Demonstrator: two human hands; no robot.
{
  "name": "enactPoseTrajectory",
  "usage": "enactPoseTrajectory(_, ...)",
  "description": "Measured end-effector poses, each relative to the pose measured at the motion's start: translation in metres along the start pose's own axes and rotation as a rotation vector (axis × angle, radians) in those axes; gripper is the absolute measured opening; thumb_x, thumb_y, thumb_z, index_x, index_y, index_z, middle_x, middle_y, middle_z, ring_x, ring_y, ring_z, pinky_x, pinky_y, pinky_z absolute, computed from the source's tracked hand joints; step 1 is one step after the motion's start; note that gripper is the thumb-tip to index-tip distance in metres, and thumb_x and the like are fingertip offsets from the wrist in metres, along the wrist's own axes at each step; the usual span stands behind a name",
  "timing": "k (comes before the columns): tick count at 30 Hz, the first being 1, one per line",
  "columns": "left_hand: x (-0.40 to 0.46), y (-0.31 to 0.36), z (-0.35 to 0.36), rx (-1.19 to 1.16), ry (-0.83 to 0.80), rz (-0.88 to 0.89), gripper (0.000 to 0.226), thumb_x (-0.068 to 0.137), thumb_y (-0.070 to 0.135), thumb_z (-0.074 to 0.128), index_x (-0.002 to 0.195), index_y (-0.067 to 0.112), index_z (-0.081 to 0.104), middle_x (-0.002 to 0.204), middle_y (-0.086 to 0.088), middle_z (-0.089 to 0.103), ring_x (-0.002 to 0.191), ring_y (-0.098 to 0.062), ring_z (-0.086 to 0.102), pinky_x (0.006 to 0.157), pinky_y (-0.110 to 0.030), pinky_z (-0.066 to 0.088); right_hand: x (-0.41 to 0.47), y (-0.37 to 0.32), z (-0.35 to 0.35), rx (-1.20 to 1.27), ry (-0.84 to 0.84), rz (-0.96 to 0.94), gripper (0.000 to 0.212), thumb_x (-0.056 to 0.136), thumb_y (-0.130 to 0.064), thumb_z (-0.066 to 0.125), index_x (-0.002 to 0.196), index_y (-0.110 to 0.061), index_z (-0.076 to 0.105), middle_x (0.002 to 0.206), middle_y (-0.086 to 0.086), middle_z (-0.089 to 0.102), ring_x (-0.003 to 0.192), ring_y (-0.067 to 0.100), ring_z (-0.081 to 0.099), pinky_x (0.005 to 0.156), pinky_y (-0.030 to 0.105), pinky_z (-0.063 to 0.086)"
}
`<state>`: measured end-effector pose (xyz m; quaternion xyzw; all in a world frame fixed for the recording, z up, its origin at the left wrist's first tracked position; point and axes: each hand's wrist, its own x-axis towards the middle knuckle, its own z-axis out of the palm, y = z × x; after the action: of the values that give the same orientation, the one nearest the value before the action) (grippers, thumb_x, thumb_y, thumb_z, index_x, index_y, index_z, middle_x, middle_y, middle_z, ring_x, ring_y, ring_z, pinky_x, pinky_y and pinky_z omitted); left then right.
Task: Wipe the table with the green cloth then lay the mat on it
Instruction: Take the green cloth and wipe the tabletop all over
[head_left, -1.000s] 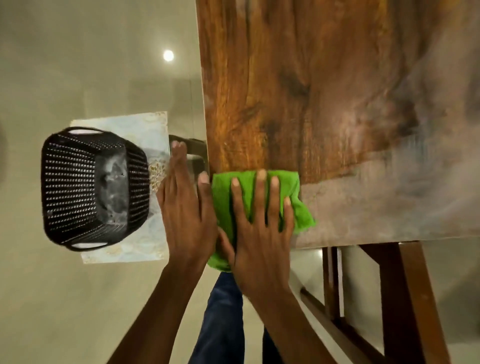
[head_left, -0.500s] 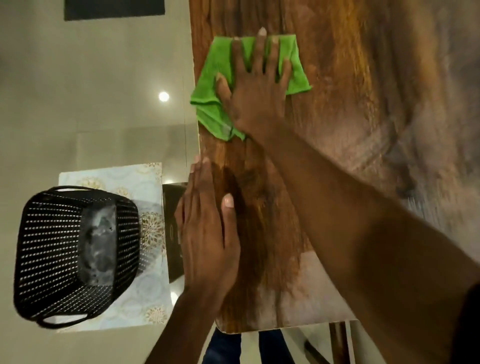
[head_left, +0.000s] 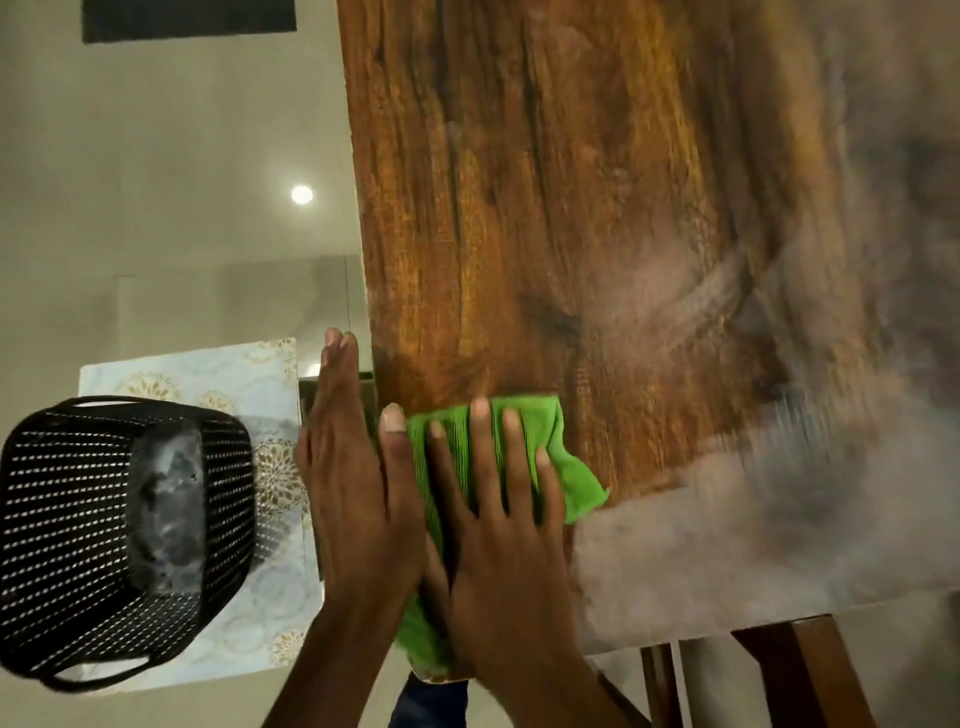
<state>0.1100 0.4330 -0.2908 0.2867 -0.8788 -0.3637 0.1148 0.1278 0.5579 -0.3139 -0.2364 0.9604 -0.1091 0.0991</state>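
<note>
Wooden table (head_left: 571, 208), flat right hand (head_left: 498, 530) pressing green cloth (head_left: 566, 467), tiled floor (head_left: 156, 208).

Bare forearms without sleeves, short fingernails, blue trousers (head_left: 428, 706) below

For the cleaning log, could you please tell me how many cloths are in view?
1: a green microfibre cloth on the brown wooden table's near-left corner, under the flat right hand. Others may be hidden.
</note>
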Motion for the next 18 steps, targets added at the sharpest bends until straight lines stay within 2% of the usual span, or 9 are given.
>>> enactPoseTrajectory(3, -0.008, 0.0, 0.005, 0.036, -0.05, 0.053, 0.059, 0.113, 0.031, 0.034, 0.171, 0.02, 0.025, 0.177, 0.006, 0.025, 0.164, -0.007, 0.021, 0.133, -0.041, 0.019, -0.054, 0.026, -0.002, -0.084, -0.058, 0.06, 0.083, 0.101, -0.061, 0.043, 0.173, -0.028, 0.019, 0.181, 0.009, 0.011, 0.166, 0.034, 0.017, 0.125, 0.058, 0.024)
enactPoseTrajectory(7, -0.023, 0.001, 0.013, 0.099, -0.106, 0.111, 0.06, 0.112, 0.029, 0.038, 0.169, 0.013, 0.029, 0.176, -0.005, 0.03, 0.163, -0.021, 0.028, 0.13, -0.049, 0.023, -0.074, 0.084, -0.022, -0.127, -0.02, 0.229, 0.078, 0.103, -0.056, 0.037, 0.173, -0.028, 0.017, 0.182, 0.008, 0.006, 0.168, 0.032, 0.009, 0.128, 0.06, 0.022)
enactPoseTrajectory(9, -0.027, 0.005, 0.018, 0.168, -0.131, 0.168, 0.061, 0.112, 0.029, 0.039, 0.169, 0.011, 0.028, 0.176, -0.007, 0.029, 0.164, -0.023, 0.027, 0.131, -0.049, 0.021, -0.071, 0.103, -0.03, -0.111, 0.004, 0.292, 0.073, 0.107, -0.055, 0.033, 0.173, -0.029, 0.016, 0.182, 0.006, 0.004, 0.168, 0.03, 0.006, 0.129, 0.062, 0.021)
enactPoseTrajectory(14, -0.019, 0.012, 0.038, 0.397, -0.228, 0.403, 0.061, 0.113, 0.027, 0.03, 0.172, 0.014, 0.019, 0.181, -0.002, 0.015, 0.168, -0.015, 0.01, 0.134, -0.047, 0.015, -0.049, 0.096, -0.024, -0.043, 0.09, 0.358, 0.072, 0.109, -0.057, 0.031, 0.173, -0.023, 0.019, 0.181, 0.011, 0.004, 0.169, 0.028, 0.002, 0.134, 0.055, 0.01)
enactPoseTrajectory(18, -0.002, 0.007, 0.035, 0.397, -0.23, 0.415, 0.058, 0.114, 0.021, 0.029, 0.172, 0.014, 0.021, 0.18, -0.003, 0.016, 0.168, -0.016, 0.01, 0.135, -0.045, 0.013, -0.056, 0.067, -0.011, -0.05, 0.047, 0.386, 0.077, 0.11, -0.06, 0.03, 0.174, -0.021, 0.012, 0.18, 0.018, 0.0, 0.168, 0.035, 0.001, 0.133, 0.057, 0.012)
